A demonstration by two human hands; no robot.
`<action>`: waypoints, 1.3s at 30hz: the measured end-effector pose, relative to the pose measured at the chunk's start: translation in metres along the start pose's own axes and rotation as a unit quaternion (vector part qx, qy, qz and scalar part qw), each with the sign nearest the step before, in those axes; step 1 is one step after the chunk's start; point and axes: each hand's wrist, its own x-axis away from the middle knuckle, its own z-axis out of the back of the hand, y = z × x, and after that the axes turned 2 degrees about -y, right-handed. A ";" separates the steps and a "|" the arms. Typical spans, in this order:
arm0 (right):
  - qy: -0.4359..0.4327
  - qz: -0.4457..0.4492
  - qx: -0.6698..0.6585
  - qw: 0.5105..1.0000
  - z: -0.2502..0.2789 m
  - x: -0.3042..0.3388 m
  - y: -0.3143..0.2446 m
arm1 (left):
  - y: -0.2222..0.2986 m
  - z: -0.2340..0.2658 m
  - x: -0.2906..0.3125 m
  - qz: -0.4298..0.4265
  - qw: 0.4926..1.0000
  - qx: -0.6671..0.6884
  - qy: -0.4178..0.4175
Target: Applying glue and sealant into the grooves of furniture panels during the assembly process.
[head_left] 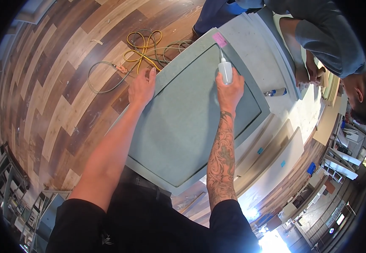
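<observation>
Right hand closed round a white squeeze bottle, long axis near 12 o'clock, thin nozzle aimed at about 11:30. Tip is at or just beside the top corner of the recessed groove in a grey-green cabinet door; contact can't be told. Door lies under both forearms, spreading from the bottle mostly toward 7 o'clock; its long axis runs roughly 1:30 to 7:30. Right hand is the nearer one to that corner.

Left hand is off at 8 o'clock from the bottle, at the door's 10 o'clock edge, fingers close together; can't tell if it grips or just rests.

Writing: pink label on the door's 12 o'clock corner, print too small to make out. Nothing legible on the bottle. Small pale mark on the black shirt, unreadable. Blue-and-white cylinder at 4 o'clock from the bottle, any lettering blurred.

Around: coiled yellow-green cord on the plank floor at 10 o'clock; co-worker's hand at 3 o'clock.
</observation>
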 end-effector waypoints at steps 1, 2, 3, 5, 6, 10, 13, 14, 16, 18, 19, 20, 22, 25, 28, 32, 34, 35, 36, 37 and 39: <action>0.009 0.003 0.002 1.000 0.000 0.000 0.001 | 0.001 0.000 0.000 0.003 1.000 0.003 -0.002; 0.019 0.006 0.004 1.000 0.000 0.000 0.002 | 0.002 0.000 0.001 0.005 1.000 0.006 -0.005; 0.019 0.005 0.004 1.000 0.000 0.000 0.003 | 0.003 0.001 0.002 0.005 1.000 0.005 -0.005; 0.015 0.005 0.007 1.000 0.000 0.001 0.004 | 0.004 0.001 0.003 0.012 1.000 0.005 -0.008; 0.015 0.004 0.006 1.000 0.000 0.001 0.004 | 0.003 0.001 0.003 0.012 1.000 0.003 -0.007; 0.016 -0.002 0.010 1.000 0.003 0.002 0.004 | 0.004 0.002 0.003 0.006 1.000 0.004 0.002; 0.017 -0.002 0.010 1.000 0.005 0.004 0.005 | 0.004 0.002 0.003 0.006 1.000 0.002 0.008; 0.020 -0.001 0.009 1.000 0.005 0.004 0.006 | 0.004 0.001 0.004 0.005 1.000 0.001 0.012; 0.022 0.000 0.012 1.000 0.005 0.006 0.007 | 0.004 0.001 0.004 0.001 1.000 0.004 0.011; 0.024 0.001 0.015 1.000 0.003 0.007 0.007 | 0.004 0.000 0.004 -0.002 1.000 0.006 0.010; 0.025 -0.012 0.006 1.000 0.001 0.008 0.006 | 0.003 -0.001 0.003 0.000 1.000 0.003 0.011; 0.028 -0.024 -0.003 0.999 0.001 0.009 0.003 | 0.004 0.000 0.004 0.000 1.000 0.000 0.013; 0.035 -0.029 -0.005 0.999 0.001 0.009 -0.002 | 0.006 0.001 0.006 -0.004 1.000 0.001 0.022; 0.044 -0.039 -0.006 0.998 -0.002 0.009 -0.005 | 0.007 0.000 0.006 -0.007 1.000 0.003 0.027; 0.051 -0.049 -0.007 0.997 -0.002 0.009 -0.008 | 0.006 -0.002 0.006 -0.011 1.000 0.003 0.028; 0.058 -0.066 -0.012 0.996 -0.001 0.010 -0.015 | 0.002 -0.002 0.003 -0.014 0.999 -0.003 0.032; 0.058 -0.071 -0.009 0.996 0.001 0.010 -0.017 | 0.002 -0.002 0.003 -0.014 0.999 0.000 0.032; 0.057 -0.075 -0.006 0.995 0.002 0.011 -0.017 | 0.003 -0.003 0.004 -0.013 0.999 0.004 0.032; 0.057 -0.076 -0.005 0.995 0.002 0.011 -0.017 | 0.003 -0.002 0.004 -0.013 0.999 0.004 0.031; 0.058 -0.079 -0.010 0.995 0.002 0.011 -0.017 | 0.004 -0.002 0.004 -0.017 0.999 0.004 0.031; 0.058 -0.083 -0.014 0.995 0.002 0.011 -0.018 | 0.004 -0.001 0.004 -0.019 0.999 0.003 0.031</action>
